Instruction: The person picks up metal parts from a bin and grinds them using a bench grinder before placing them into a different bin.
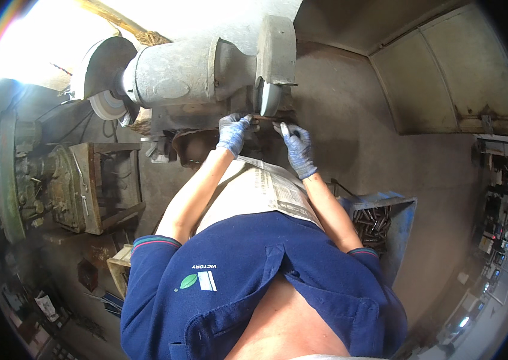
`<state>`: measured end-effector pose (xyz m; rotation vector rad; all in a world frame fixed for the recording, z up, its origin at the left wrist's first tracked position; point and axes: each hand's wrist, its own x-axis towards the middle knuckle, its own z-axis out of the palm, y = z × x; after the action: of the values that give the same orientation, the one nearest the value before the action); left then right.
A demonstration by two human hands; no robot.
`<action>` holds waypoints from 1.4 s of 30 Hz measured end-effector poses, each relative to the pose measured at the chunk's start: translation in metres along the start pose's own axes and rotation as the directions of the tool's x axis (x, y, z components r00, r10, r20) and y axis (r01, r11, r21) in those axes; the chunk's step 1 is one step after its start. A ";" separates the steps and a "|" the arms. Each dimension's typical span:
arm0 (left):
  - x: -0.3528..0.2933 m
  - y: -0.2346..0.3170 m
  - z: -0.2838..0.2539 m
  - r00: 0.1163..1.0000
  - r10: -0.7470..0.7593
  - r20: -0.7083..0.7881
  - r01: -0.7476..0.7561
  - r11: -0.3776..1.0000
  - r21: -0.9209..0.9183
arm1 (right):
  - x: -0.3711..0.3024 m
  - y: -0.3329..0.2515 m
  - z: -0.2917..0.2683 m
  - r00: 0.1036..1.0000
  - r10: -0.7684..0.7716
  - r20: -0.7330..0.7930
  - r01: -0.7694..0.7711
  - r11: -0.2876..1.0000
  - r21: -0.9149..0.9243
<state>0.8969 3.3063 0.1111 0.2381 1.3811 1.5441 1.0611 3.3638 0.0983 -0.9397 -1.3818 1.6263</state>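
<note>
- Metal rod (264, 118): a thin, dark piece held level just under the right-hand grinding wheel (270, 98); its tip sits at the wheel's lower edge, though whether it touches cannot be told
- Left hand (233, 132): in a blue glove, fingers curled shut around the left end of the rod; the bare forearm runs down toward the lower edge
- Right hand (296, 147): also in a blue glove, closed on the rod's right end, with a pale bit showing by the thumb; the two hands lie close together, one on each side of the wheel
- Bench grinder (188, 75): a grey, dusty motor body with a hood over each wheel; a second, pale wheel (107, 105) shows at its left end
- Newspaper (266, 189): spread across the lap, below both wrists
- Blue bin (401, 231): to the right of the right arm, holding a heap of dark metal pieces (372, 225)
- Old green machine (38, 180): well off to the left, beside a wooden frame
</note>
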 end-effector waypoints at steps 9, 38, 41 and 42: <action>0.013 -0.001 -0.043 0.997 0.064 -0.046 -0.060 0.994 0.088 | -0.006 0.001 0.034 0.993 0.030 0.110 -0.066 0.939 0.338; -0.070 0.037 -0.019 0.959 0.197 0.203 -0.213 0.976 0.056 | -0.050 -0.074 -0.002 0.826 -0.450 0.339 0.556 0.748 -0.362; -0.049 0.023 -0.019 0.971 0.148 0.188 -0.162 0.984 0.066 | -0.036 -0.049 -0.005 0.903 -0.273 0.333 0.373 0.882 -0.288; -0.044 0.023 -0.016 0.976 0.115 0.187 -0.128 0.990 0.059 | -0.035 -0.051 -0.003 0.927 -0.244 0.284 0.320 0.910 -0.264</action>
<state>0.8941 3.2665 0.1444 0.5041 1.2960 1.5334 1.0832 3.3376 0.1496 -0.6779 -1.8893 1.3609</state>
